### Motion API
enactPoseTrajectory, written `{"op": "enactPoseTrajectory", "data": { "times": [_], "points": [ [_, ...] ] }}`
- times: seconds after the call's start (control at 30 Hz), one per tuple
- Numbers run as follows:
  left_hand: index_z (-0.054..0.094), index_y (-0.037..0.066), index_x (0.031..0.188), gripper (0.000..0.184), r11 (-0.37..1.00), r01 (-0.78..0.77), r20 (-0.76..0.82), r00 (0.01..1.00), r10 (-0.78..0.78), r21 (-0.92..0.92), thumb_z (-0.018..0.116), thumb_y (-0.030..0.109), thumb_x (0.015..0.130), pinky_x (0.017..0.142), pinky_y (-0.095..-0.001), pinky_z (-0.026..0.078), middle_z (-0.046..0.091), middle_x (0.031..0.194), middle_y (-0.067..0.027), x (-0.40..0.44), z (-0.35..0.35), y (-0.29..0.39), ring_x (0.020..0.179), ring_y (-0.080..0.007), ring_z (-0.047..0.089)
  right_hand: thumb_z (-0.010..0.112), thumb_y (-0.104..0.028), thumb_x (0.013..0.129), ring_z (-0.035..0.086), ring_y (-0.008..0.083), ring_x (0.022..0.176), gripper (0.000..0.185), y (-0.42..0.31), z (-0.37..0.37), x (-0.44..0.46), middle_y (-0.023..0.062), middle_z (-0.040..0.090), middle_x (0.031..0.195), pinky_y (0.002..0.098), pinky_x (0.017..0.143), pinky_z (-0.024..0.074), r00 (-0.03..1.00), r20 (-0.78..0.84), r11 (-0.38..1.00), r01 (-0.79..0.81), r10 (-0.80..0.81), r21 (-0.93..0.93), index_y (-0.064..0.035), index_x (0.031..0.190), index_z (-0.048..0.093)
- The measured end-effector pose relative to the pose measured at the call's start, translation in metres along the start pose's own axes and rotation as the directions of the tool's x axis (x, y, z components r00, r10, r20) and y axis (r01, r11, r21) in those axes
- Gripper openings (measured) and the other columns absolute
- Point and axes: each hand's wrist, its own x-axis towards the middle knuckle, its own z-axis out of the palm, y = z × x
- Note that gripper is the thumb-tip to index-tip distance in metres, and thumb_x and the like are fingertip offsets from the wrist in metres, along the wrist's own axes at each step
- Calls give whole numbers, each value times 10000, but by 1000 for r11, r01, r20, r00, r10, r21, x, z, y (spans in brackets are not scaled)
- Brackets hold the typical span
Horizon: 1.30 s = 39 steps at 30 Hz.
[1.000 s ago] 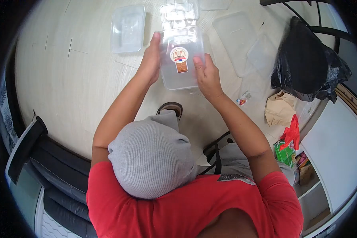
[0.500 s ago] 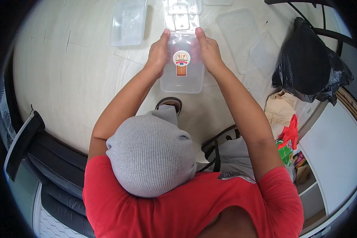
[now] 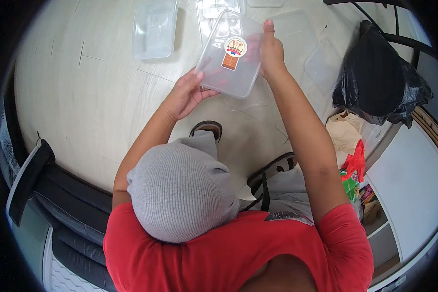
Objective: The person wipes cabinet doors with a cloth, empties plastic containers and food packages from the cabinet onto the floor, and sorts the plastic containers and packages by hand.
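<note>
A clear, rounded rectangular plastic lid (image 3: 211, 63) with a round-and-orange sticker (image 3: 235, 47) is held tilted above the floor. My left hand (image 3: 187, 95) grips its lower left corner, thumb on top and fingers underneath. Along the upper right edge, my right hand (image 3: 272, 56) is closed on it, its thumb pointing up and its fingers showing faintly through the plastic. Behind the lid, other clear plastic pieces (image 3: 204, 19) lie on the floor, partly covered. An open clear plastic container (image 3: 154, 31) stands to the left of these.
Flat translucent lids (image 3: 297, 34) lie on the floor to the right. Beyond them are a black plastic bag (image 3: 382, 78), brown paper (image 3: 345, 131), a red bag (image 3: 355, 163) and a white cabinet (image 3: 409, 190). A black padded seat (image 3: 73, 204) is at lower left.
The lid has turned clockwise and moved up and slightly right. My left hand has slid from its upper left side to its lower left corner, while my right hand has shifted up and right.
</note>
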Motion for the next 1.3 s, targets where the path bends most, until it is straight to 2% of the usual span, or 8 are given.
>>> {"op": "enactPoseTrajectory", "data": {
  "times": [0.27, 0.33, 0.47, 0.63, 0.67, 0.73, 0.8, 1.3],
  "points": [
    [243, -2, 1425, 822, 989, -57, 118, 992, 41, 139, 530, 537, 875, 1057, -466, 353, 401, 1391, -184, 0, -8, 7, 1278, -310, 414, 350, -648, 902, 547, 192, 464, 778, -21, 1, -17, 111, 554, 589, 303, 432, 478, 996, 31, 995, 86, -88, 45, 88, 836, 595],
    [243, 23, 1432, 906, 977, 13, 303, 951, 54, -213, 453, 673, 837, 1047, -458, 356, 377, 1410, -162, 4, -12, 3, 1289, -283, 396, 355, -654, 898, 545, 192, 456, 783, -23, 3, -22, 111, 552, 576, 301, 425, 476, 993, 57, 994, 105, -107, 37, 89, 833, 594],
    [209, 61, 1454, 1031, 985, 58, 110, 993, -40, -164, 346, 805, 753, 1060, -503, 317, 324, 1453, -147, 12, -1, -2, 1321, -303, 349, 382, -647, 894, 553, 196, 454, 771, -23, 16, -35, 119, 548, 540, 307, 437, 475, 985, 132, 993, 116, -115, 3, 93, 850, 595],
    [220, 70, 1452, 1011, 810, 196, 465, 879, 104, -552, 296, 805, 762, 1089, -462, 286, 341, 1442, -137, 21, -5, -2, 1315, -284, 360, 446, -589, 902, 615, 245, 631, 695, -8, 16, -25, 162, 603, 667, 350, 627, 507, 979, 91, 980, 191, -184, -65, 90, 914, 591],
    [220, 70, 1452, 1011, 811, 196, 467, 878, 105, -551, 296, 805, 762, 1089, -462, 286, 341, 1442, -137, 21, -4, -4, 1315, -284, 360, 497, -544, 892, 613, 270, 743, 635, 0, 18, -24, 185, 614, 787, 364, 711, 491, 885, -55, 856, 430, -463, -288, 81, 959, 587],
    [240, 70, 1443, 930, 966, 3, 104, 994, 25, -257, 273, 758, 817, 1083, -436, 303, 360, 1423, -141, 18, 8, 2, 1309, -267, 367, 549, -499, 882, 611, 294, 856, 585, -4, 21, -33, 208, 625, 907, 377, 795, 475, 684, -121, 634, 576, -719, -516, 73, 1003, 583],
    [235, 96, 1448, 918, 987, -61, 35, 997, 67, -147, 269, 761, 817, 1074, -451, 310, 362, 1420, -137, 21, 9, 4, 1308, -277, 365, 662, -409, 821, 564, 342, 1002, 532, -10, 16, -70, 217, 589, 1083, 393, 867, 451, 612, 279, 482, 772, -740, -415, 53, 1070, 575],
    [137, 53, 1470, 836, 909, -230, -253, 911, 326, 347, 409, 606, 904, 1085, -391, 252, 312, 1437, -142, 8, 7, 14, 1320, -253, 305, 648, -101, 821, 654, 321, 830, 342, 3, 35, -115, 208, 632, 987, 344, 696, 535, 666, 579, 662, 700, -471, -267, 43, 1111, 539]
  ]
}}
